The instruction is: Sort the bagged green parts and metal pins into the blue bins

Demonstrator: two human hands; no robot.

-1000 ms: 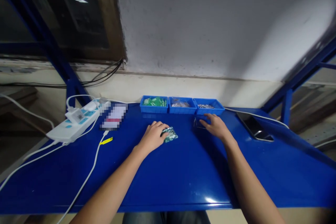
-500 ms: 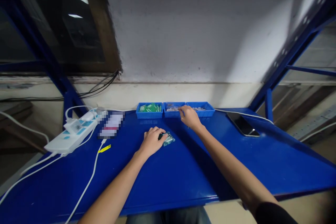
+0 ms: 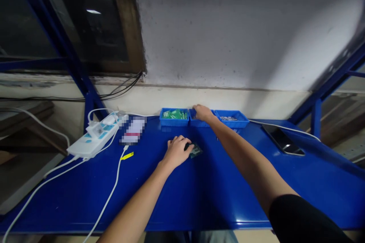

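Observation:
My left hand (image 3: 178, 152) rests on the blue tabletop with its fingers curled. Its thumb and fingertips close on the edge of a small clear packet (image 3: 196, 151) with pale pieces showing through. My right hand (image 3: 203, 112) reaches into the middle blue bin (image 3: 199, 123), its bent fingers closed and dipped below the rim. What those fingertips hold is hidden. To the left of it stands a blue bin (image 3: 173, 122) with several green and white packets (image 3: 176, 114). The right blue bin (image 3: 235, 123) holds several thin metal pieces (image 3: 229, 118).
A white power strip (image 3: 95, 138) with plugs and cables lies at left, beside a phone (image 3: 133, 131) on a white cable (image 3: 117, 174) with a yellow tag (image 3: 127, 156). A dark phone (image 3: 282, 140) lies at right. Behind the bins rises the wall (image 3: 222, 38).
My right hand has moved farther into the middle bin, fingers lower. My left hand stays at the packet. The whole view has shifted, so things appear farther right.

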